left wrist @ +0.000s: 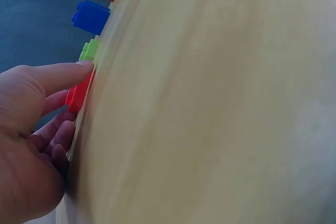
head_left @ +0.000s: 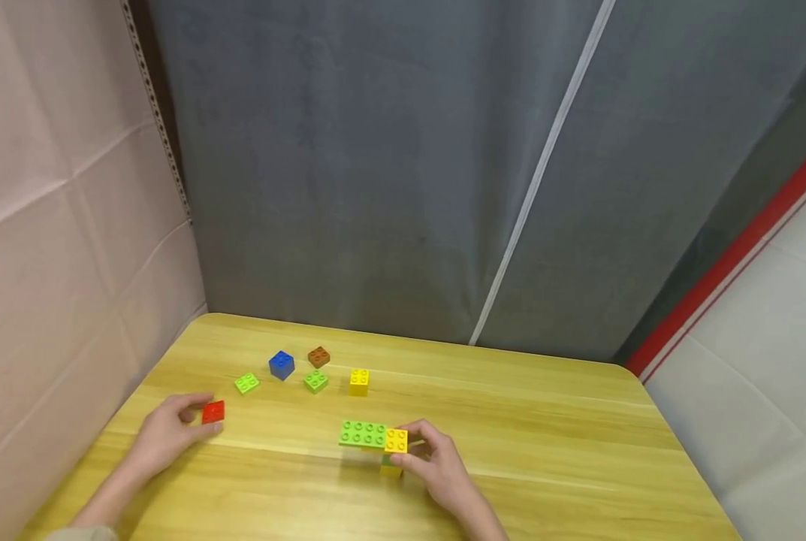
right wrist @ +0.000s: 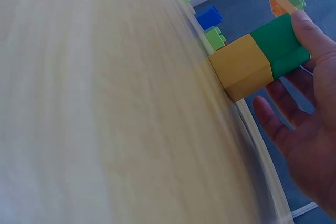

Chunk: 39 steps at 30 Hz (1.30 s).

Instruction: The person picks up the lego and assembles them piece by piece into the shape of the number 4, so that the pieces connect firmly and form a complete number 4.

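On the left of the wooden table, my left hand (head_left: 166, 434) holds a flat red building brick (head_left: 213, 412) between thumb and fingers. In the left wrist view that red brick (left wrist: 79, 95) sits low against the tabletop. My right hand (head_left: 438, 463) grips a stacked brick build at its right side, thumb in front. A yellow brick (head_left: 396, 440) tops the build, with a long light-green brick (head_left: 362, 433) jutting out to the left. The right wrist view shows a yellow base brick (right wrist: 241, 66) on the table and a dark green brick (right wrist: 279, 45) above it.
Beyond the hands lie loose bricks: a light-green one (head_left: 246, 383), a blue one (head_left: 282, 364), a brown one (head_left: 318, 356), another green one (head_left: 315, 381) and a yellow one (head_left: 358, 382). A grey curtain (head_left: 389, 188) hangs behind the table (head_left: 565, 443).
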Each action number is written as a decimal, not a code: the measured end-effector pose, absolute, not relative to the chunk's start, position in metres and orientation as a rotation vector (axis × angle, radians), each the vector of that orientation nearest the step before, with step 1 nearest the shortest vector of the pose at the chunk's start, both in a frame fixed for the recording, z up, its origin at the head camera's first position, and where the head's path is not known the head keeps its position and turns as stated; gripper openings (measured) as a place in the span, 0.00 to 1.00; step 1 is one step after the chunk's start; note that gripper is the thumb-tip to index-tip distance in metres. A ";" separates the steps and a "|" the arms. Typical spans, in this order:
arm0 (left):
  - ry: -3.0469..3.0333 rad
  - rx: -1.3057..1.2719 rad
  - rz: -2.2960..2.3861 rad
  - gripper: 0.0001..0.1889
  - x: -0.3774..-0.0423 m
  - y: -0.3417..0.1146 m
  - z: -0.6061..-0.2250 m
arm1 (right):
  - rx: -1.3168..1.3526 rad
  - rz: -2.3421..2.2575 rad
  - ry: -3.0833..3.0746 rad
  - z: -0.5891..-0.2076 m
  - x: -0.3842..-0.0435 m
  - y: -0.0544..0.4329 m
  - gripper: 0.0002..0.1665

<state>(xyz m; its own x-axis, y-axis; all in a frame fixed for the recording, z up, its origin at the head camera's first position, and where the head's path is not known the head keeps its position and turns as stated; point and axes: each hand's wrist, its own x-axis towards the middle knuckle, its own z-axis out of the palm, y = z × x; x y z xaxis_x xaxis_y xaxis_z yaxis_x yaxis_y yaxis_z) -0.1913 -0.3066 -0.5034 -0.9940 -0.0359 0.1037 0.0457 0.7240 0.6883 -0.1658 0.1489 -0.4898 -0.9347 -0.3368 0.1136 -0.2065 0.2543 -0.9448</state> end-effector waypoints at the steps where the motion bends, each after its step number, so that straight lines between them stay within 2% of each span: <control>1: -2.813 -0.008 -1.115 0.34 -0.191 -0.307 -0.504 | -0.521 -1.777 2.396 -0.490 -0.166 0.149 0.16; 8: -2.798 -0.031 -1.053 0.23 -0.189 -0.304 -0.504 | -0.508 -1.778 2.387 -0.490 -0.166 0.149 0.17; 17: -2.813 -0.019 -1.268 0.25 -0.184 -0.287 -0.495 | -0.494 -1.778 2.363 -0.489 -0.166 0.150 0.17; 26: -2.741 -0.010 -1.706 0.28 -0.175 -0.265 -0.480 | -0.501 -1.777 2.352 -0.488 -0.167 0.148 0.17; 32: -2.725 -0.065 -1.811 0.26 -0.171 -0.246 -0.471 | -0.493 -1.778 2.348 -0.488 -0.166 0.149 0.17; 39: -2.709 -0.247 -1.854 0.25 -0.166 -0.225 -0.469 | -0.482 -1.780 2.344 -0.488 -0.166 0.149 0.17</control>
